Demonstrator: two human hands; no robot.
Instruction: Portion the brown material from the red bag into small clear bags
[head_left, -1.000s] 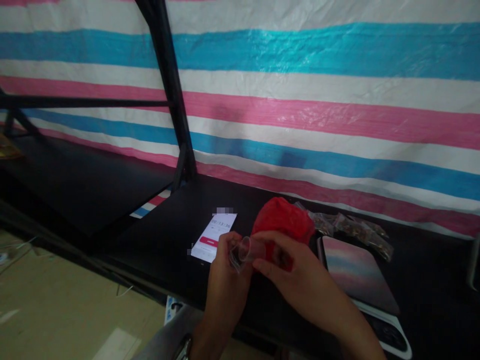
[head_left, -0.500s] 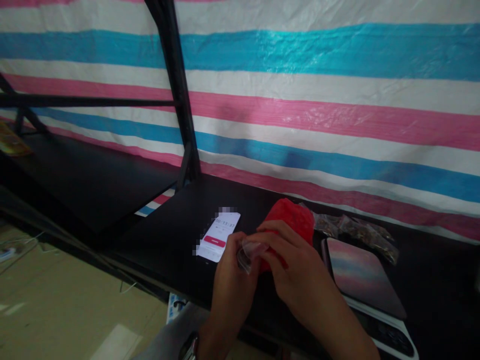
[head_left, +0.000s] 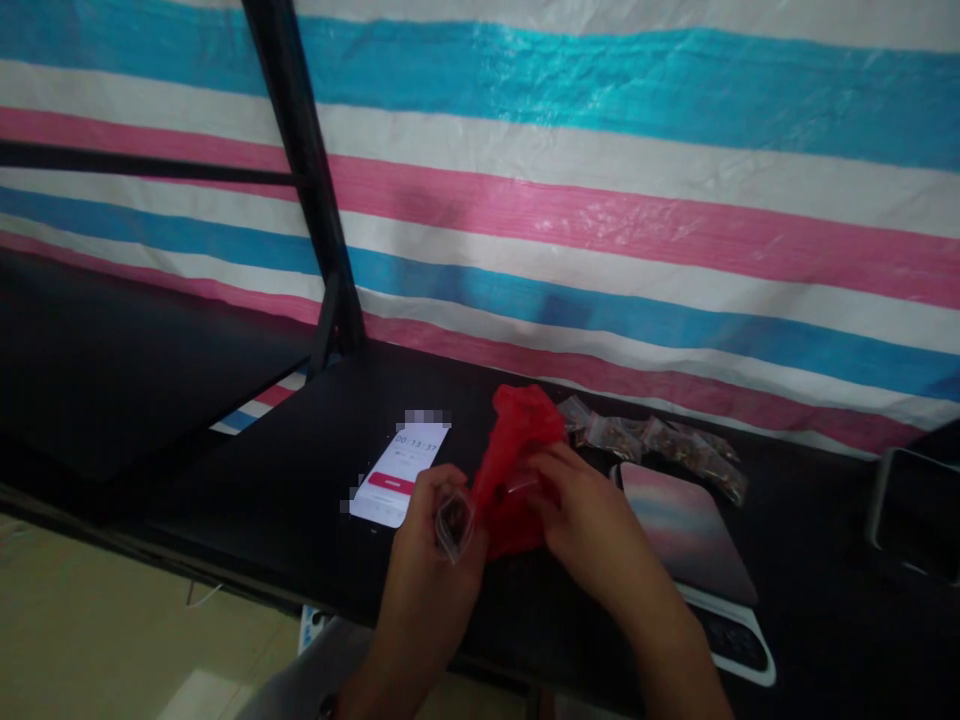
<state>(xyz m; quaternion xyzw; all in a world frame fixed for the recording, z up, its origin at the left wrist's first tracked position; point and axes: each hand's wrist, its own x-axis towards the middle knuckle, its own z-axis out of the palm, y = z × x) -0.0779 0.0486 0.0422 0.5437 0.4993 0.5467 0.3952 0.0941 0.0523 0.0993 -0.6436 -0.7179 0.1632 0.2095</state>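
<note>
A person's left hand (head_left: 427,565) holds a small clear plastic bag (head_left: 454,528) upright over a black bench (head_left: 292,500), its mouth gaping into an open diamond that faces the viewer. The left fingers are curled around its sides, thumb and forefinger pinching close below the rim. Just beside them, the right hand (head_left: 589,525) reaches into the folds of a crumpled, thin red plastic bag (head_left: 517,425). Those fingers are bent and partly covered; whether they pinch something or stand apart cannot be told. The clear bag looks almost weightless, limp and rather slippery, so its mouth would probably fold shut if let go; a grip on both side edges, just under the rim, should keep it open without crushing it. The red bag looks soft and easily torn, best held by a gathered fold; its weight cannot be judged. Beyond the left fingers lies a phone with a lit white screen (head_left: 409,460). Beyond the right fingers lie several filled clear packets (head_left: 697,457), and nearer, a flat white device with a shiny square plate (head_left: 690,530).
</note>
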